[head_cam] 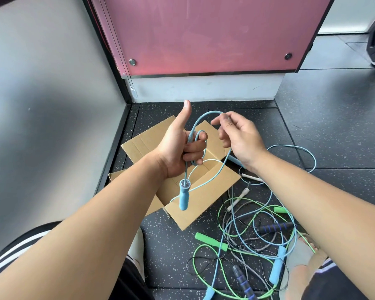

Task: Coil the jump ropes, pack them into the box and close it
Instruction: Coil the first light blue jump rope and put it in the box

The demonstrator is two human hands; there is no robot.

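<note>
My left hand (180, 146) grips loops of a light blue jump rope (200, 120) above the open cardboard box (206, 191), thumb pointing up. The rope's blue handle (184, 194) dangles below that fist. My right hand (236, 135) pinches the same rope at the top of a loop, just right of the left hand. From there the blue cord runs down across the box and out to the floor on the right.
A tangle of ropes (253, 232) lies on the dark speckled floor to the right of the box: green handles (210, 241), blue-black handles (273, 227), white handles (239, 197), another blue handle (277, 265). A grey wall stands left, a pink panel (204, 35) behind. My knees are at the bottom.
</note>
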